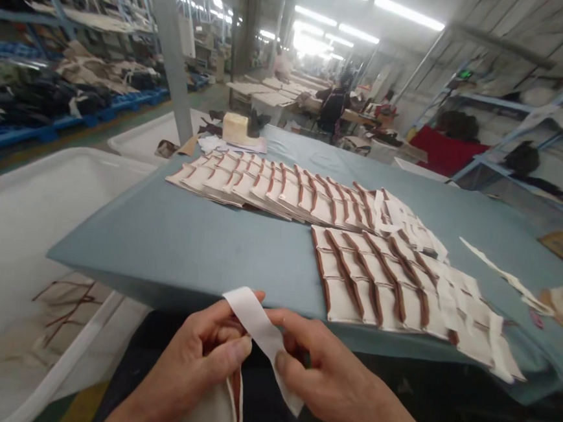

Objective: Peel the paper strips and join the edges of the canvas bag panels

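Note:
A white fabric strip [263, 333] runs between my two hands in front of the table's near edge. My left hand [205, 348] is closed with thumb against fingers, gripping a cream fabric piece [212, 410] with brown edging that hangs below it; the strip's upper end lies over its fingers. My right hand [318, 367] pinches the strip between thumb and fingers, and its loose end hangs down past the thumb. Folds of the cream piece inside the left hand are hidden.
A blue-grey covered table [162, 234] bears overlapping cream panels [283, 191] with brown trim and a second stack [378, 277] at right, with white strips. White bins [60, 174] stand left. A metal post [170, 53] rises beyond the table. A person [336, 105] sits farther back.

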Demonstrator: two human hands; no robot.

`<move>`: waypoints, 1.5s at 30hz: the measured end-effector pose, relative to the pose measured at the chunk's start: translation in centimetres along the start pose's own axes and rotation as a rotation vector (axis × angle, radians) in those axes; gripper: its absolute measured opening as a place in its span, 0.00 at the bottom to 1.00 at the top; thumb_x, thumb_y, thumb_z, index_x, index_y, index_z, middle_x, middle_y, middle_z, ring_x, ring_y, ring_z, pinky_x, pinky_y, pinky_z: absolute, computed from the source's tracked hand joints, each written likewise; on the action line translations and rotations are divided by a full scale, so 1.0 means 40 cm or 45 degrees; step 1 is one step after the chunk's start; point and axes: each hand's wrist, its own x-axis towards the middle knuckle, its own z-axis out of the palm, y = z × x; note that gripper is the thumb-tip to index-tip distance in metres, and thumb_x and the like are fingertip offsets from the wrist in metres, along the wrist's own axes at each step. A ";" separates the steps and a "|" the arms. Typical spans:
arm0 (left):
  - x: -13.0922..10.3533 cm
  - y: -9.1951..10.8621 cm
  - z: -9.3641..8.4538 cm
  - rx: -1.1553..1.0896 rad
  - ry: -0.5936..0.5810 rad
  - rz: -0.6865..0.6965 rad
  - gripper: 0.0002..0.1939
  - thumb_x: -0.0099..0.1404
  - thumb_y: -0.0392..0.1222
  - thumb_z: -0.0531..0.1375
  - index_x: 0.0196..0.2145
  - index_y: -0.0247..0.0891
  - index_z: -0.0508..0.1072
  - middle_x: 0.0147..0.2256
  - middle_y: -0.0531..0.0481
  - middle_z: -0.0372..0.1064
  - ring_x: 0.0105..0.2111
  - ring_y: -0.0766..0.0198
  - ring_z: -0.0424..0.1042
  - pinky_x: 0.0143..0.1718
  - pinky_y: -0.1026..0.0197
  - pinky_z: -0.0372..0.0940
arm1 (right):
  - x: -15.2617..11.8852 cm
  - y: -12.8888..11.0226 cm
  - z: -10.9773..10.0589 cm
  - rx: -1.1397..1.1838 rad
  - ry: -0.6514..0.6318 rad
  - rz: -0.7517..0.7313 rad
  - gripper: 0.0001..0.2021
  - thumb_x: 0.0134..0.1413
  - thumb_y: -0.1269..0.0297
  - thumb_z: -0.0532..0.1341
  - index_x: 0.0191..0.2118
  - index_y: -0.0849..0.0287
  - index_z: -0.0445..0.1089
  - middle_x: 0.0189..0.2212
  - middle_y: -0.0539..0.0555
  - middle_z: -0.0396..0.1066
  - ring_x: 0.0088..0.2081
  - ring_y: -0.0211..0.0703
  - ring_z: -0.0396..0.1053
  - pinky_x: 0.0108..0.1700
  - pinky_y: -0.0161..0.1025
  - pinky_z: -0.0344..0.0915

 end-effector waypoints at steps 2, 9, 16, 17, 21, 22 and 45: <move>-0.026 0.001 0.000 0.046 0.122 -0.017 0.37 0.65 0.70 0.69 0.58 0.37 0.85 0.28 0.49 0.75 0.25 0.63 0.65 0.27 0.66 0.60 | -0.021 -0.001 0.022 -0.094 0.018 -0.018 0.27 0.57 0.77 0.57 0.59 0.56 0.79 0.23 0.40 0.60 0.24 0.33 0.56 0.29 0.33 0.53; -0.062 0.027 0.000 0.098 0.205 -0.023 0.27 0.66 0.65 0.68 0.40 0.36 0.90 0.24 0.48 0.75 0.24 0.61 0.70 0.26 0.65 0.65 | -0.054 0.009 0.091 -0.017 0.032 0.083 0.06 0.58 0.71 0.60 0.38 0.57 0.75 0.24 0.42 0.62 0.26 0.35 0.59 0.30 0.34 0.54; -0.108 0.072 -0.003 0.242 0.091 0.053 0.22 0.70 0.57 0.65 0.32 0.34 0.86 0.25 0.50 0.70 0.26 0.62 0.66 0.27 0.65 0.62 | -0.086 0.111 0.131 0.332 0.018 0.140 0.19 0.60 0.49 0.70 0.29 0.56 0.66 0.27 0.47 0.66 0.30 0.39 0.60 0.34 0.37 0.56; -0.114 0.076 -0.003 0.265 0.067 0.070 0.22 0.71 0.56 0.64 0.32 0.34 0.85 0.25 0.51 0.69 0.27 0.63 0.66 0.28 0.65 0.62 | -0.090 0.134 0.131 0.374 0.019 0.111 0.22 0.61 0.44 0.70 0.29 0.56 0.66 0.27 0.48 0.66 0.31 0.40 0.60 0.35 0.37 0.57; -0.130 0.074 -0.005 0.307 -0.019 0.080 0.22 0.74 0.56 0.61 0.31 0.35 0.83 0.27 0.51 0.71 0.29 0.61 0.68 0.30 0.65 0.62 | -0.116 0.196 0.110 0.103 0.045 0.204 0.22 0.65 0.43 0.68 0.31 0.56 0.71 0.27 0.50 0.70 0.31 0.42 0.63 0.35 0.38 0.57; -0.133 0.072 -0.004 0.320 -0.040 0.070 0.23 0.75 0.57 0.61 0.30 0.36 0.81 0.27 0.51 0.70 0.29 0.61 0.67 0.30 0.65 0.61 | -0.124 0.197 0.100 -0.065 0.091 0.248 0.18 0.66 0.47 0.68 0.32 0.56 0.73 0.28 0.50 0.72 0.32 0.43 0.65 0.36 0.38 0.58; -0.139 0.060 0.003 0.532 0.101 0.131 0.24 0.78 0.61 0.56 0.32 0.41 0.70 0.28 0.54 0.66 0.27 0.62 0.62 0.28 0.62 0.58 | -0.003 0.033 0.213 0.782 0.794 -0.220 0.22 0.63 0.40 0.72 0.36 0.56 0.74 0.27 0.49 0.74 0.26 0.37 0.67 0.30 0.34 0.68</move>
